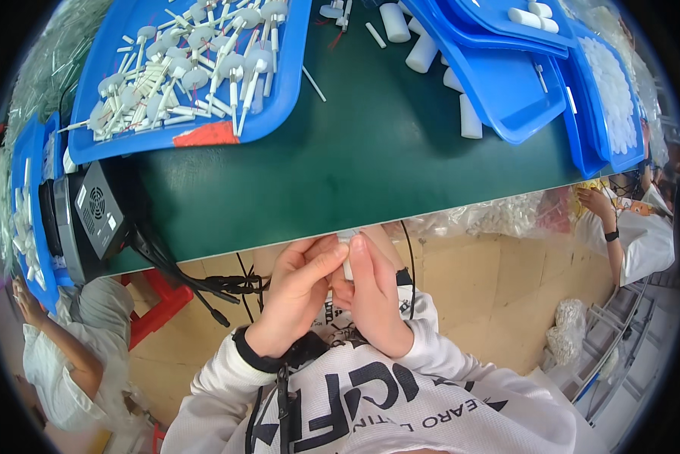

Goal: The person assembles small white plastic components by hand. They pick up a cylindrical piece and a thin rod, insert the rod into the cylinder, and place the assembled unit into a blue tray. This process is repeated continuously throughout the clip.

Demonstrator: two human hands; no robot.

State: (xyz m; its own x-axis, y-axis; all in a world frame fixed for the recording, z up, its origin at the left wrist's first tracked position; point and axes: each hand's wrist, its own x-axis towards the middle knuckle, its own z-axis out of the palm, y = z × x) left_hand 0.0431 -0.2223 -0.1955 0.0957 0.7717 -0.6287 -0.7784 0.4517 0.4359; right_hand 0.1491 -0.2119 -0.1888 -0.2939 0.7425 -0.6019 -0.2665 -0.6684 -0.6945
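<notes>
My left hand (294, 284) and my right hand (371, 295) meet just off the near edge of the green table (317, 174), above my lap. Between them is a small white stick-like piece (348, 268), pinched by the thumbs and fingers of both hands. The fingers cover most of it, so its full shape is hidden. A blue tray (285, 102) at the far left of the table holds a heap of white sticks, pale round discs and thin red wires.
White cylinders (471, 116) lie beside stacked blue trays (518, 125) at the right. A dark boxy device (101, 208) and black cables (162, 257) crowd the left table edge. Co-workers sit at the left (82, 356) and right (642, 242). A red stool (162, 310) stands lower left.
</notes>
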